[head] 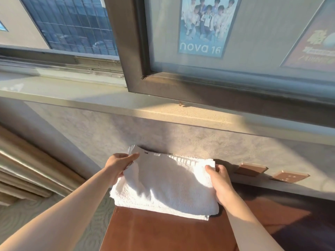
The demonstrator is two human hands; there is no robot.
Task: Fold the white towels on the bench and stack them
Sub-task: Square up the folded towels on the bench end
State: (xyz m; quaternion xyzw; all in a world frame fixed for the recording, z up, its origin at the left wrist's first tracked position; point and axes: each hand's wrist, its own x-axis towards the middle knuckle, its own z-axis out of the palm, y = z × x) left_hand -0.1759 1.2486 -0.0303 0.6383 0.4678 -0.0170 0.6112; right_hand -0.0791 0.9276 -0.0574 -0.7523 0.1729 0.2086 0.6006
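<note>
The brown bench carries one white towel at twelve o'clock, already doubled. My left hand pinches its ten o'clock corner; my right hand grips the three o'clock edge. Folding seems unfinished; I see no stack.

Ahead of me I see a stone window sill under a dark window frame, with a "nova 16" poster showing through the glass and a red-orange poster to its right. Two brown wall sockets sit on the grey wall below, and a curtain hangs at the left.
</note>
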